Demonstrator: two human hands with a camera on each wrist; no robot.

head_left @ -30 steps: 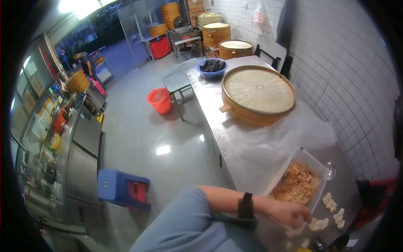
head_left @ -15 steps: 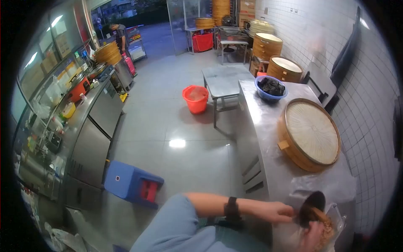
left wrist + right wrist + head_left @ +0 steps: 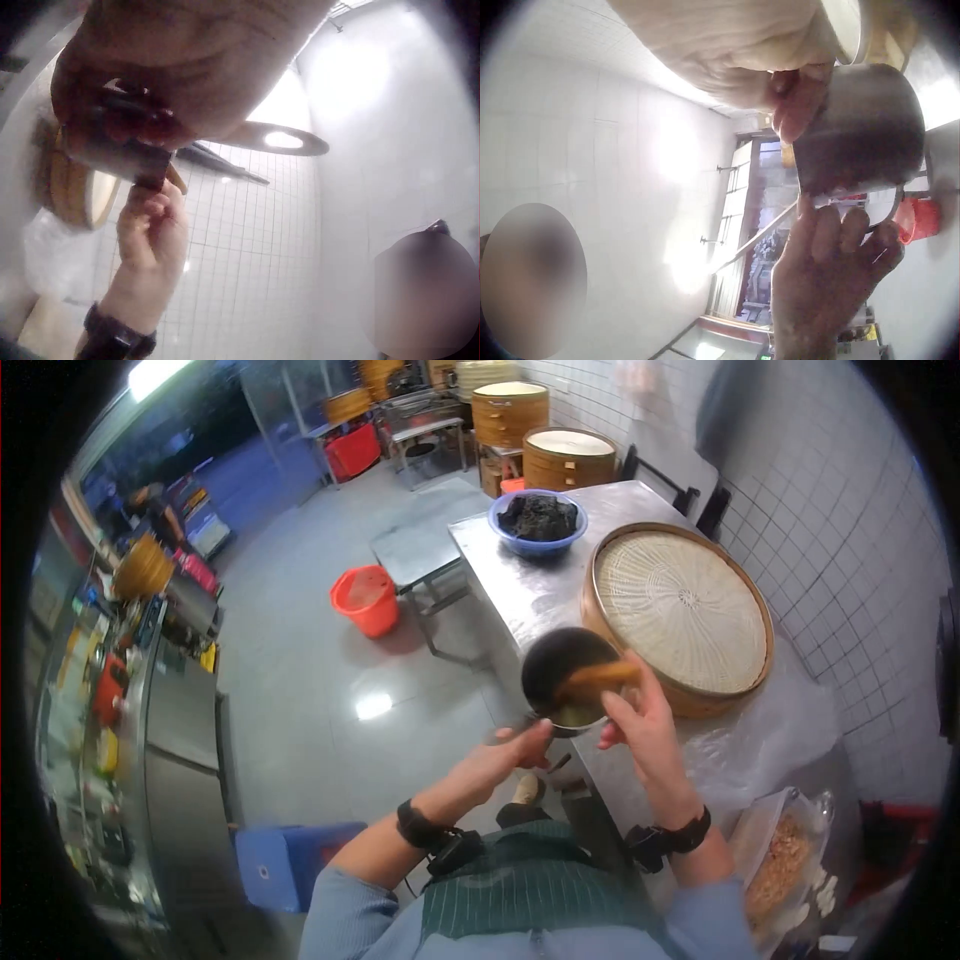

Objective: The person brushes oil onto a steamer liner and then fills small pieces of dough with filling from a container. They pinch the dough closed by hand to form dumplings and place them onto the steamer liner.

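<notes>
My left hand point(image 3: 500, 760) grips a small dark saucepan point(image 3: 548, 658) near its rim and handle. In the left wrist view, the flat handle point(image 3: 315, 144) extends past the palm, with a hole near its end. The pan is tilted, its mouth toward my right hand point(image 3: 650, 730). That hand pinches a blurred orange-brown wooden piece point(image 3: 602, 677) that reaches into the pan; its exact kind I cannot tell. From the right wrist, the pan's cylindrical outer wall point(image 3: 870, 127) shows between both hands. Behind it on the steel table stands a large round bamboo steamer point(image 3: 690, 610).
A clear tub of crumbly brown filling point(image 3: 780, 870) and pale dough pieces point(image 3: 826, 895) lie at lower right, near plastic sheeting point(image 3: 770, 730). A blue bowl point(image 3: 538, 546) of dark stuff sits farther back. A red bucket point(image 3: 365, 602) and blue stool point(image 3: 270, 865) stand on the floor.
The pan and wooden piece have moved from over the filling tub to beside the steamer, held in both hands. A second ago my left arm reached toward the dough pieces. The view has swung.
</notes>
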